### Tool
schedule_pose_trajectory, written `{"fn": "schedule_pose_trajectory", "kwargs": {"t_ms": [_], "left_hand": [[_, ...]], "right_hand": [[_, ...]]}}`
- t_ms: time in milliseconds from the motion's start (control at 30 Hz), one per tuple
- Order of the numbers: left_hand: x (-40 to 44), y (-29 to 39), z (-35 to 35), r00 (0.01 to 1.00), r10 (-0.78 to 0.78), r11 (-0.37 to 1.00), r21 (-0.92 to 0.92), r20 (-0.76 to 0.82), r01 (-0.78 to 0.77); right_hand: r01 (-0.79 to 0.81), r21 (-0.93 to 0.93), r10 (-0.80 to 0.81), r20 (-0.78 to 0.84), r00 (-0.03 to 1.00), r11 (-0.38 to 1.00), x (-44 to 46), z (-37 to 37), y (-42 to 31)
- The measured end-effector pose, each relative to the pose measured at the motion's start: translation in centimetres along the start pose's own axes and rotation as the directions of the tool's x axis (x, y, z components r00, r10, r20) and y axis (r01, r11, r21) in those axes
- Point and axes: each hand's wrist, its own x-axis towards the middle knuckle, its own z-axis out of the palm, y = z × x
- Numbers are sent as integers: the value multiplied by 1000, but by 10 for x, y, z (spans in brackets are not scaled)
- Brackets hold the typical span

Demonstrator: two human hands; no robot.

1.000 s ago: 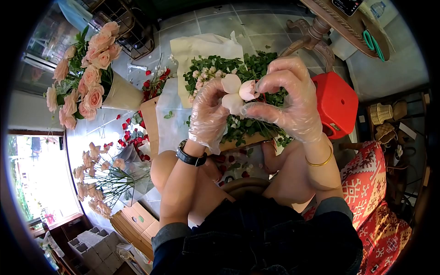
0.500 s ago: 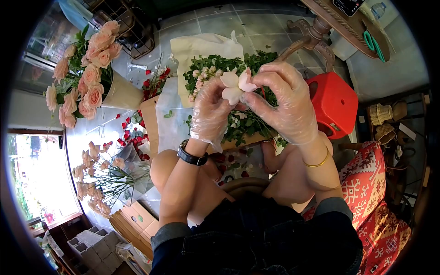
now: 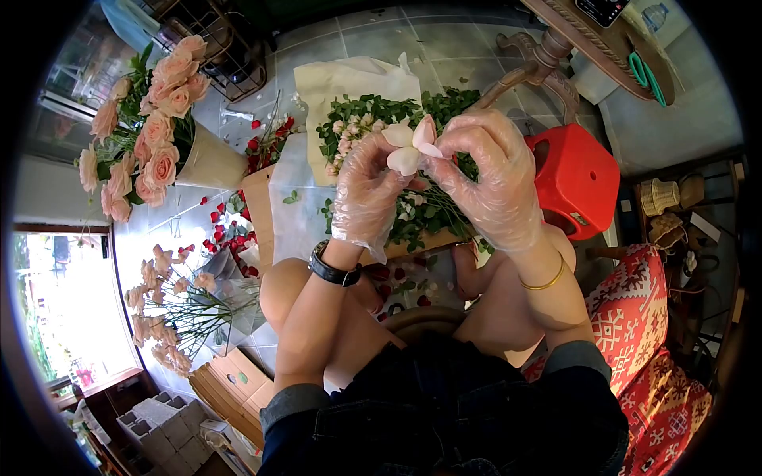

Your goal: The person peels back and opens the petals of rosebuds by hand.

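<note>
Our left hand (image 3: 365, 190) clamps the pale flower (image 3: 404, 159), our right hand (image 3: 494, 181) pinches its petal (image 3: 429, 149), and the stool label (image 3: 582, 218) is unreadably small.

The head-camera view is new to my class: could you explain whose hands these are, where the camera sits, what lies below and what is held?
There is no machine here: a person wears one camera on the head, looking down, and every picture comes from it. The left hand and right hand wear clear plastic gloves. The left grips a pale pink flower with spread petals; the right fingertips are at one petal. Below lie leafy green stems and small pale pink blooms, partly over cream paper.
</note>
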Motion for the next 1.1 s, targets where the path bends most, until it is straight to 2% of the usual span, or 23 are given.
{"fn": "schedule_pose_trajectory", "kwargs": {"t_ms": [267,367,567,667,767,833,867,900,967,1000,1033,1100], "left_hand": [[-2,0,0,999,39,999,-28,14,-39],[-2,1,1,999,36,998,-44,19,-36],[-2,-2,-2,998,60,998,-4,31,-60],[-2,-4,-2,999,29,996,-83,29,-26],[-2,-7,-4,995,84,996,-22,-52,-86],[-6,-4,-8,997,75,968,-242,24,-67],[-6,-5,-9,998,49,990,-132,-48,-55],[-6,-5,-7,998,50,990,-131,-49,-56],[-6,0,0,986,145,975,-156,-88,-157],[-11,11,6,994,66,981,-177,-90,-81],[-11,10,4,994,65,981,-177,-89,-80],[-11,6,0,994,110,988,-104,-21,-112]], "right_hand": [[42,0,-42,-6,999,999,-1,3,0],[2,29,-3,39,999,1000,-2,2,-1],[62,59,-65,61,996,996,-3,3,-4],[68,108,-78,82,994,992,-6,5,-1],[124,162,-139,83,987,979,-6,7,0],[164,278,-206,131,970,946,-5,5,-1],[221,298,-270,137,953,929,-3,3,2],[221,299,-271,137,953,928,-2,-1,0],[-77,518,-1,147,989,852,0,-11,-5],[-105,528,43,128,991,843,1,-14,-4],[-106,528,44,128,991,843,1,-13,-3],[-306,618,319,93,943,724,-1,-8,-1]]}}
